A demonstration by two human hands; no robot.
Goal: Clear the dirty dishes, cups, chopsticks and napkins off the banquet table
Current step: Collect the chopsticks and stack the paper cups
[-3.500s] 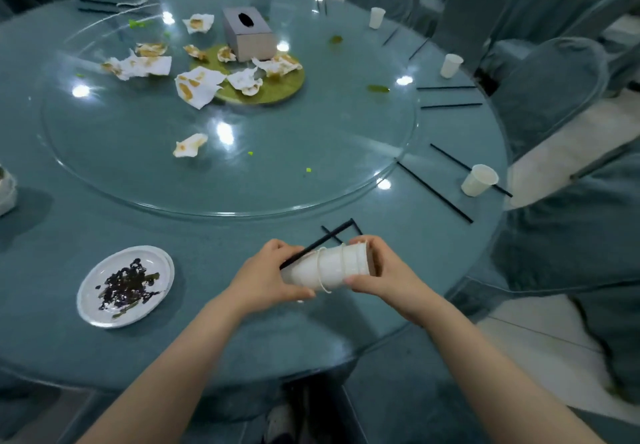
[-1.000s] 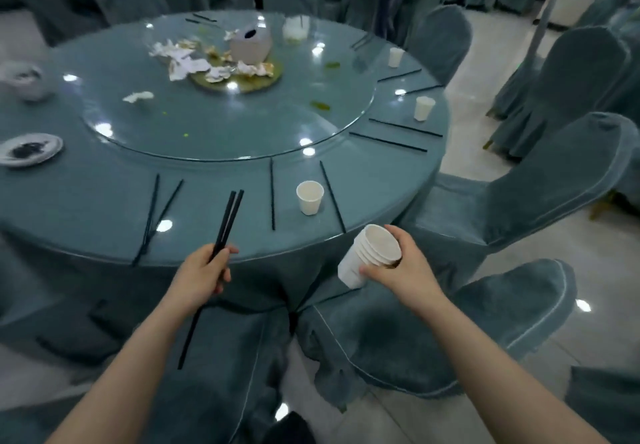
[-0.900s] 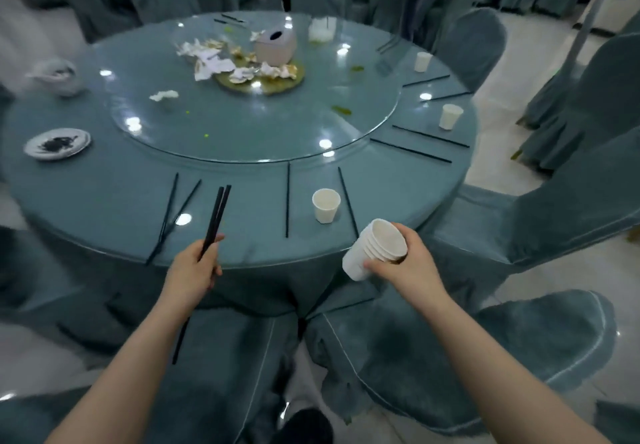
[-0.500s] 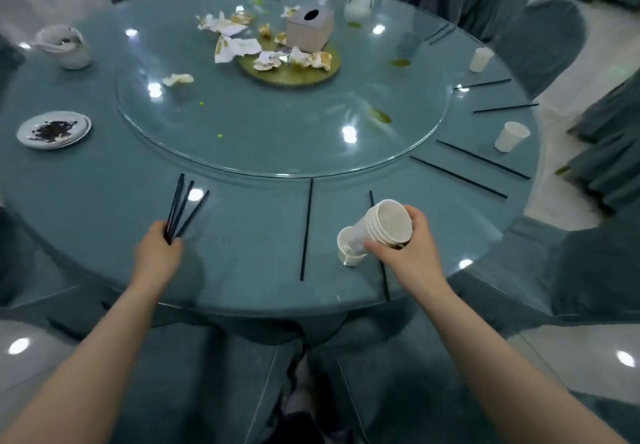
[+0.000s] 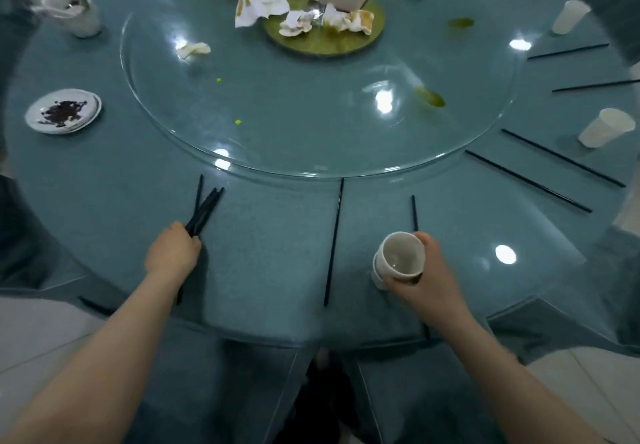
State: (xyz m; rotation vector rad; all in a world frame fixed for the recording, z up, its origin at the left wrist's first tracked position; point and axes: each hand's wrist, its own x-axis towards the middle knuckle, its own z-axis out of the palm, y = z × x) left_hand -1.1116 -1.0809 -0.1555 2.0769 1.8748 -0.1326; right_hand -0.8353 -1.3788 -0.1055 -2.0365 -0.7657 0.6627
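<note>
Left hand (image 5: 172, 253) at 8 o'clock, fingers wrapped round a bundle of black chopsticks (image 5: 204, 209), tips fanned on the table (image 5: 270, 235). Right hand (image 5: 420, 279) at 5 o'clock grips the stack of paper cups (image 5: 398, 260) by its side wall, mouth facing the camera.

1 loose chopstick (image 5: 334, 239) lies at 6 o'clock, between the hands.

Judgement: cups light, thin-walled, crush easily, so hold below the rim, gently. Chopsticks stiff, smooth, likely slippery on the glossy top; pinch near 1 end and gather parallel.

Two loose cups (image 5: 604, 127), perhaps ten chopsticks (image 5: 333, 241)
</note>
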